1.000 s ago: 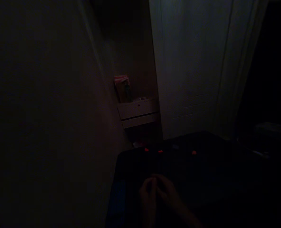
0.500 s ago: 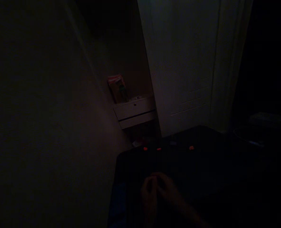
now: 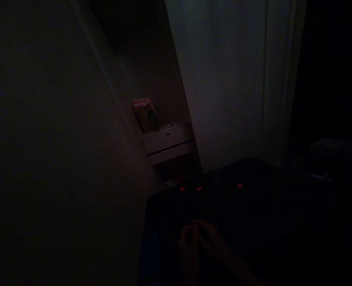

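Note:
The room is very dark. My left hand (image 3: 187, 243) and my right hand (image 3: 212, 243) meet low in the middle of the view, fingers curled and touching each other above a dark surface (image 3: 253, 214). Whether they hold anything is lost in the dark. Three small red spots (image 3: 199, 189) glow along the far edge of that dark surface.
A pale wall (image 3: 59, 159) fills the left. A light door (image 3: 229, 79) stands at the back. Between them sits a small white drawer unit (image 3: 168, 143) with a red-topped package (image 3: 145, 114) on it. A faint round rim (image 3: 312, 171) shows at right.
The view has drifted a little, so the door and drawer unit sit further left. My hands stay together in the same pose.

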### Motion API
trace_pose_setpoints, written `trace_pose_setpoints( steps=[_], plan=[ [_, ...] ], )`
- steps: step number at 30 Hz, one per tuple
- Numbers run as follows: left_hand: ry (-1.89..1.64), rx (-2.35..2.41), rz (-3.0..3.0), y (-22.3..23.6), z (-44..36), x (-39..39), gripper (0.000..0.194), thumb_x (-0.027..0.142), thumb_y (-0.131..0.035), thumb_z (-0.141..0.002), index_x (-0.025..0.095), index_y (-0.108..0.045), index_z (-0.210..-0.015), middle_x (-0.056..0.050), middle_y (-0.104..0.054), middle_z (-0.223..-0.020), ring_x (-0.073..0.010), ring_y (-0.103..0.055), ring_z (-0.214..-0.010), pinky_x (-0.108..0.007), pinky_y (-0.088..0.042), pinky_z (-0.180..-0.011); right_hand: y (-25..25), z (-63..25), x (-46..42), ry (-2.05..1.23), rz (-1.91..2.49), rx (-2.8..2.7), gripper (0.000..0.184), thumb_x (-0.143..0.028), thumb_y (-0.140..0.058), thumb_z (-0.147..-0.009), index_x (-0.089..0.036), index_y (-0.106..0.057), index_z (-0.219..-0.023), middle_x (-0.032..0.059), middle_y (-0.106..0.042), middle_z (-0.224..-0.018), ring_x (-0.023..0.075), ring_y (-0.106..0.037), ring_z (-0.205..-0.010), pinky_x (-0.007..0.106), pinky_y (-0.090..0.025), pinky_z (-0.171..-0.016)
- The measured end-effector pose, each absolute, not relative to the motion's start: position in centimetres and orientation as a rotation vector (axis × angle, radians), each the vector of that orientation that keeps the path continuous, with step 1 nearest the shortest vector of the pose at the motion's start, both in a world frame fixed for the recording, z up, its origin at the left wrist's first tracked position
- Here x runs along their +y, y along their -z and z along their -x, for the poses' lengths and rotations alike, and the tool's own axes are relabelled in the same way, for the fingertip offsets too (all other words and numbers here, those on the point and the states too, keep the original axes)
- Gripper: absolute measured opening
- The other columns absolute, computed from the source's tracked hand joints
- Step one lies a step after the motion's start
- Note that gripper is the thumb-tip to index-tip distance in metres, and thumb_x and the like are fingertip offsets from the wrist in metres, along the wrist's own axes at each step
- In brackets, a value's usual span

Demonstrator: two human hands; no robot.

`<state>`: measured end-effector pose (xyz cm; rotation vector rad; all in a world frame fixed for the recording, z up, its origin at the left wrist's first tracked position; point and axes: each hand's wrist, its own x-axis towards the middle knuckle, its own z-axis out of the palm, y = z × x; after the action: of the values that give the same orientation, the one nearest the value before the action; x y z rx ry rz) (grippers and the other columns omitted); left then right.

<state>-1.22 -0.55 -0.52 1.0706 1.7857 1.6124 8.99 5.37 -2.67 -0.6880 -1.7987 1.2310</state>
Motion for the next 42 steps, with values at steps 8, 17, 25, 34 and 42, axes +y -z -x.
trace_pose_setpoints(
  steps=[8, 17, 25, 34, 42],
  plan=[
    [-1.58, 1.792, -1.092, 0.9, 1.6, -0.4, 0.059, 0.073, -0.063, -0.08, 0.016, -0.076, -0.088, -0.013, -0.076, -0.092, -0.0313, -0.071, -0.092, -0.038, -0.055, -0.083, 2.7, -9.0, 5.2, -1.238, 0.719, -1.784, 0.036, -0.035, -0.055, -0.093, -0.016, -0.066, -0.122, 0.0151, -0.07, -0.123, 0.0289, -0.067, -0.114, 0.045, -0.05, -0.101],
    [-1.596, 1.774, -1.067, 0.6, 1.6, -0.4, 0.063, 0.077, -0.064, -0.077, 0.015, -0.075, -0.085, -0.013, -0.076, -0.089, -0.0317, -0.071, -0.089, -0.038, -0.056, -0.08, 2.1, -8.9, 4.8, -1.222, 0.763, -1.769, 0.038, -0.033, -0.055, -0.089, -0.016, -0.069, -0.12, 0.0153, -0.071, -0.123, 0.0291, -0.067, -0.115, 0.045, -0.05, -0.103],
    [-1.623, 1.77, -1.056, 0.8, 1.6, -0.4, 0.06, 0.074, -0.066, -0.077, 0.015, -0.076, -0.087, -0.013, -0.077, -0.091, -0.0314, -0.072, -0.09, -0.038, -0.056, -0.082, 2.2, -8.9, 5.0, -1.201, 0.761, -1.783, 0.036, -0.034, -0.055, -0.09, -0.017, -0.069, -0.118, 0.0145, -0.072, -0.121, 0.0286, -0.068, -0.113, 0.043, -0.051, -0.101],
    [-1.62, 1.773, -1.048, 0.6, 1.6, -0.3, 0.066, 0.079, -0.066, -0.072, 0.015, -0.076, -0.084, -0.014, -0.076, -0.088, -0.032, -0.072, -0.088, -0.039, -0.056, -0.082, 2.1, -8.9, 5.0, -1.205, 0.73, -1.777, 0.035, -0.032, -0.054, -0.092, -0.017, -0.068, -0.119, 0.0152, -0.071, -0.122, 0.029, -0.068, -0.113, 0.044, -0.051, -0.101],
    [-1.576, 1.782, -1.089, 0.4, 1.5, -0.5, 0.063, 0.076, -0.063, -0.078, 0.015, -0.075, -0.085, -0.013, -0.076, -0.089, -0.0309, -0.071, -0.088, -0.038, -0.054, -0.082, 2.0, -8.9, 4.9, -1.205, 0.707, -1.776, 0.033, -0.03, -0.054, -0.09, -0.018, -0.069, -0.117, 0.0137, -0.073, -0.117, 0.0279, -0.069, -0.108, 0.042, -0.053, -0.097]
  ],
)
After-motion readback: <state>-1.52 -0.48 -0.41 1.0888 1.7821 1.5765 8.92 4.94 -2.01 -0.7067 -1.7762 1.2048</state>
